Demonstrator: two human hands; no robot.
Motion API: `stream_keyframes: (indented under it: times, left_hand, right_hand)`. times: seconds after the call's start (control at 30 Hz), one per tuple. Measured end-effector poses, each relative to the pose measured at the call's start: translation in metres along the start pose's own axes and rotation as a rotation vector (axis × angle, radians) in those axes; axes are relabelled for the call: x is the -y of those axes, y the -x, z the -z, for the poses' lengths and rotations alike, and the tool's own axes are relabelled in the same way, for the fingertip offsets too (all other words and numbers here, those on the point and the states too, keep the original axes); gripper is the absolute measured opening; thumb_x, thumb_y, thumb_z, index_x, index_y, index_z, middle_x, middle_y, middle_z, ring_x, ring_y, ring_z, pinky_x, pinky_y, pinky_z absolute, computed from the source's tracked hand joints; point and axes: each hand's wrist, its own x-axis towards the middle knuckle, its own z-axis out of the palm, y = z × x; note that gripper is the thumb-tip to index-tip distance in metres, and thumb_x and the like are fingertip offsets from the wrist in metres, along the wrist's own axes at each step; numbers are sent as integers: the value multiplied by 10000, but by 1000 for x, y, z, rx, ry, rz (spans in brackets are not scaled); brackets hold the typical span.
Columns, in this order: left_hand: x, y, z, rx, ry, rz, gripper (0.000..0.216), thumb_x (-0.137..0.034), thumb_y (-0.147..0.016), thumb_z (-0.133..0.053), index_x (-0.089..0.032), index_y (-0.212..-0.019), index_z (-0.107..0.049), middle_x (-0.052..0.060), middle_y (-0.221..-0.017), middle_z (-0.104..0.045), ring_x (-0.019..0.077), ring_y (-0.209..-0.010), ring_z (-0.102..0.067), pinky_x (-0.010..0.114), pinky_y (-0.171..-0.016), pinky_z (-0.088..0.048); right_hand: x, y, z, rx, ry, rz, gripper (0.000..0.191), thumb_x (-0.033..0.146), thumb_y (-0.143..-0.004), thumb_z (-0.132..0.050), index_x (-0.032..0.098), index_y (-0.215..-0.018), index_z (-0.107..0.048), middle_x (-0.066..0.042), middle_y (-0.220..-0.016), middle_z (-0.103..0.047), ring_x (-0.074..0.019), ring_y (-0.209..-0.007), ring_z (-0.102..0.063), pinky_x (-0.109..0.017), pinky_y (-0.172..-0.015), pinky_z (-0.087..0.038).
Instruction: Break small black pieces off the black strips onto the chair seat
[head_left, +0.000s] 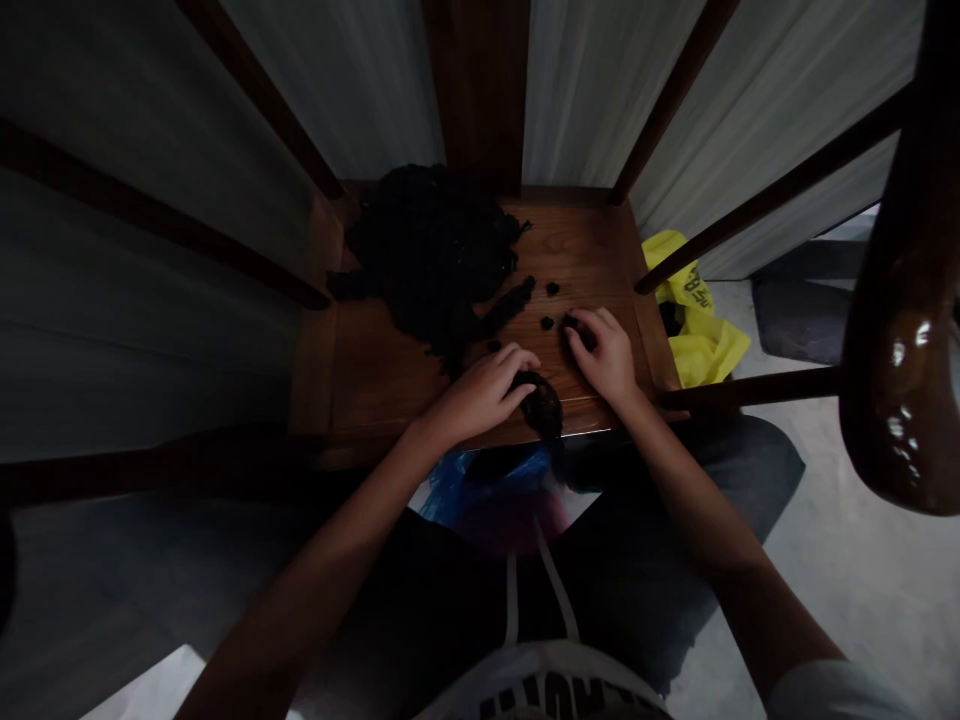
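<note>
A big heap of black clumpy stuff (431, 250) lies on the wooden seat (375, 370) of a chair, spread over its back left part. My left hand (487, 390) curls over a dark rounded lump (541, 405) at the seat's front edge and grips it. My right hand (604, 355) rests just to the right, fingers bent and pinched on a small black piece (574, 323). A few small black bits (550, 305) lie loose between the heap and my right hand.
Dark wooden chair rails rise around the seat, with a thick glossy post (900, 330) close on the right. A yellow plastic bag (697, 320) lies on the floor right of the seat. A blue bag (487, 485) sits below the front edge, above my lap.
</note>
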Motion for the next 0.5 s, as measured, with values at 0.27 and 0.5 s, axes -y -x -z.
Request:
stream_keyframes:
  times: [0.27,0.5]
  left_hand:
    - [0,-3,-4,-131,51,13,206,-301,-916,-575,-209,-1101,-576,48,-1095,-658,204,-1055,-612,381,-942,-453]
    - [2,2,-9,-153,78,-3,185,-289,-890,-608,-202,-1051,-580,59,-1046,-672,220,-1017,-628,382,-899,-458]
  right_hand:
    - [22,7,5,-18,-64,54,225,294,-957,-448,214,-1110,-592,-78,-970,-587,-208,-892,-561,-358,-807,-466]
    - [54,30,1,411,-211,64,449,448,-864,-623,216,-1229,-501,-45,-966,-572,-144,-745,-519,-271,-672,-426]
